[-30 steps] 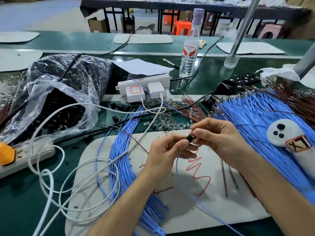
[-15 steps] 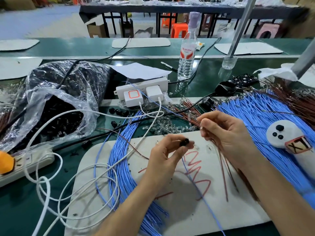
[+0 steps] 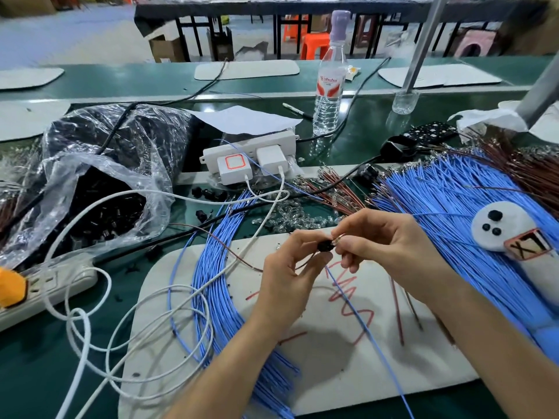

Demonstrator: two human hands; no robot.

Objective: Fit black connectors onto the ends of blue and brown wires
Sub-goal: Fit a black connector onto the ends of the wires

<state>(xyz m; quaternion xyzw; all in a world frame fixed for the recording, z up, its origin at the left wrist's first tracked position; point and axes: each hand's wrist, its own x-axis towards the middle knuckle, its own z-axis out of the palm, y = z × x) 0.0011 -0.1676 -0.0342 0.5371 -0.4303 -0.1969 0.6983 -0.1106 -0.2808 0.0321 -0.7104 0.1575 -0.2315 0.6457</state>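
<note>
My left hand [image 3: 290,267] pinches a small black connector [image 3: 325,245] above the white work mat [image 3: 317,352]. A blue wire [image 3: 367,331] runs down from the connector toward the mat's front edge. My right hand [image 3: 384,246] pinches the metal tip of a brown wire [image 3: 399,316] right against the connector's open end. A thin brown wire [image 3: 217,240] trails off to the left behind my left hand. A bundle of blue wires [image 3: 223,297] lies on the mat's left side. More blue wires [image 3: 438,207] and brown wires [image 3: 532,170] fan out at the right.
A clear plastic bag [image 3: 99,189] of black connectors lies at the left. A white power strip with chargers [image 3: 251,158] and looping white cables [image 3: 90,334] sit nearby. A water bottle [image 3: 329,83] stands at the back. A white foam piece with black dots [image 3: 508,234] rests on the blue wires.
My right hand drew away from the connector, picked a brown wire from the pile, and has come back to the connector held in my left hand.
</note>
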